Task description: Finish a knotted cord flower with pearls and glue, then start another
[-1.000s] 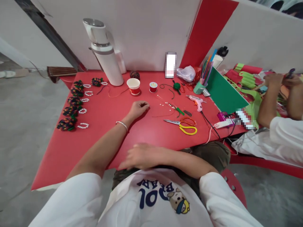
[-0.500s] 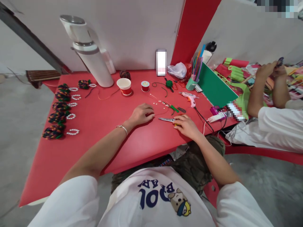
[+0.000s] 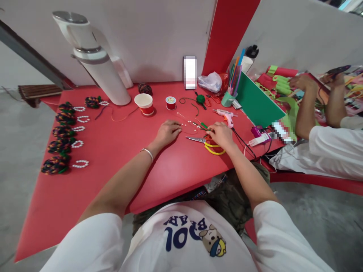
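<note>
Up off the scissors (image 3: 195, 139) comes your right hand (image 3: 221, 135): half a second ago it covered their handles, and now the yellow loop shows below your wrist, right of centre in the frame. Those fingers are half curled, with the tips right at the green-handled tool (image 3: 203, 125); whether they've closed on it, I cannot tell. Over at the centre, your left hand (image 3: 168, 133) lies palm down on the desk (image 3: 113, 170), loosely curled, the fingertips just beside the loose white beads (image 3: 198, 126) and the thin thread (image 3: 189, 133); no clear hold to be seen there either. Now watch those beads! They look round and light, so a careless sweep of either hand could set them rolling toward the near edge. Mind the thread too: it trails among them, and a snag on a fingertip could drag the lot sideways. Those scissor blades point left toward your left hand, so a nudge from your right wrist could push the tip into your fingers. And on the right of the frame sits the pink glue gun (image 3: 227, 117), near your right knuckles; if it's hot, reaching too far could mean a burn.
</note>
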Action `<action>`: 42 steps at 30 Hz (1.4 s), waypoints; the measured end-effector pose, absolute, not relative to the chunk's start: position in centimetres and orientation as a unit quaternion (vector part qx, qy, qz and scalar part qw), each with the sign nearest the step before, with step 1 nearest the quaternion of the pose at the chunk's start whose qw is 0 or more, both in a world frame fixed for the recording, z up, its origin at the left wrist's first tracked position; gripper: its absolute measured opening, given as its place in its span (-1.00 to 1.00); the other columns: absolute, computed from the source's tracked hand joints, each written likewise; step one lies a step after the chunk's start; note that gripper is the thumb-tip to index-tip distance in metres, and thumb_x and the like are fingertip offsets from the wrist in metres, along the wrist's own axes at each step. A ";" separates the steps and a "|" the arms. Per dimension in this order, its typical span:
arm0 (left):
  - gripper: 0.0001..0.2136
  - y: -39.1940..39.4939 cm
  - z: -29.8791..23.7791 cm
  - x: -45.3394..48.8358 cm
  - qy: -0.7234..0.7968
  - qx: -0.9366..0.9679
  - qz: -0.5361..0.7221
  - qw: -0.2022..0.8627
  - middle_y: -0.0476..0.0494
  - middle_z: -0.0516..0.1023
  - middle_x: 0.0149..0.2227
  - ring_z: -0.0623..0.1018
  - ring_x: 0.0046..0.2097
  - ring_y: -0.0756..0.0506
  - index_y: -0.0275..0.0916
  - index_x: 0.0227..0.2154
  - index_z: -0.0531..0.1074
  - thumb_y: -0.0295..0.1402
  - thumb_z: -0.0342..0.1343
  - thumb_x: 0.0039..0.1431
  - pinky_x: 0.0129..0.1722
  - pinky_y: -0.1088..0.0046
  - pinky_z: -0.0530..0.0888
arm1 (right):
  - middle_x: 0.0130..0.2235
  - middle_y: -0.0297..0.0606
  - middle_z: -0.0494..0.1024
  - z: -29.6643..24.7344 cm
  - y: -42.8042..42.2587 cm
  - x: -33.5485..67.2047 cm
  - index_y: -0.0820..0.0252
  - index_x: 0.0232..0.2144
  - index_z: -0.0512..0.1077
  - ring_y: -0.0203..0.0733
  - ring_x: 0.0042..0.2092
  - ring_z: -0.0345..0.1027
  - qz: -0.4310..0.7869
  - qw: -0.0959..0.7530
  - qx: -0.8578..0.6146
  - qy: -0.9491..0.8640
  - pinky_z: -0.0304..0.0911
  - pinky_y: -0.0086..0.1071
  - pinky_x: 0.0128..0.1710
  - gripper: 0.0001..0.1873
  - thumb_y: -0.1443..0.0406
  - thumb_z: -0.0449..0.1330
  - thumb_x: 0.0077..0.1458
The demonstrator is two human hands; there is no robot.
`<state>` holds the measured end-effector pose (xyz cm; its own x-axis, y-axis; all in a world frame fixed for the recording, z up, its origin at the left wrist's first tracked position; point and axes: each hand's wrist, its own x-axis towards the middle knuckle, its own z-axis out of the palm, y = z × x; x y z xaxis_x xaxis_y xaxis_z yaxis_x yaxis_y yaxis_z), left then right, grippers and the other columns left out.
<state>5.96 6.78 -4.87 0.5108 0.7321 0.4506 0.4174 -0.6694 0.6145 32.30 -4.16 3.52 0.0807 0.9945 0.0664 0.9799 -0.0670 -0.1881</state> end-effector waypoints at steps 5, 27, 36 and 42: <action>-0.80 6.6 -4.7 5.9 0.356 0.825 0.365 0.243 -0.25 0.67 -0.09 0.59 -0.04 -0.23 -0.18 -0.33 0.66 -0.28 0.13 0.26 0.07 0.10 0.49 | -0.11 -0.14 0.60 2.1 -2.1 33.2 0.09 -0.23 0.63 -0.04 -0.03 0.44 0.096 0.080 -0.750 -0.650 0.22 -0.30 -0.20 -0.81 0.21 0.21 0.31; -0.81 6.1 -4.0 6.0 0.398 0.793 0.382 0.261 -0.23 0.70 -0.16 0.59 -0.05 -0.24 -0.17 -0.42 0.61 -0.29 0.11 0.20 0.04 0.15 0.50 | -0.08 -0.13 0.59 1.8 -0.9 31.4 0.11 -0.22 0.59 -0.05 -0.03 0.47 0.105 0.084 -0.736 -0.663 0.25 -0.32 -0.16 -0.80 0.16 0.22 0.31; -0.81 6.1 -4.0 6.1 0.412 0.783 0.384 0.262 -0.21 0.71 -0.18 0.59 -0.05 -0.24 -0.16 -0.42 0.62 -0.30 0.11 0.17 0.06 0.16 0.50 | -0.26 -0.26 0.69 1.6 -0.8 32.5 0.14 -0.26 0.61 -0.16 -0.21 0.52 0.157 0.250 -0.742 -0.602 0.31 -0.35 -0.15 -0.87 0.28 0.24 0.23; -0.84 6.1 -3.7 6.1 0.413 0.778 0.385 0.276 -0.21 0.71 -0.20 0.60 -0.07 -0.24 -0.16 -0.45 0.60 -0.33 0.13 0.14 0.06 0.15 0.50 | -0.30 -0.27 0.69 1.2 -0.6 32.7 0.15 -0.34 0.63 -0.18 -0.25 0.53 0.213 0.294 -0.718 -0.594 0.38 -0.32 -0.11 -0.89 0.36 0.27 0.08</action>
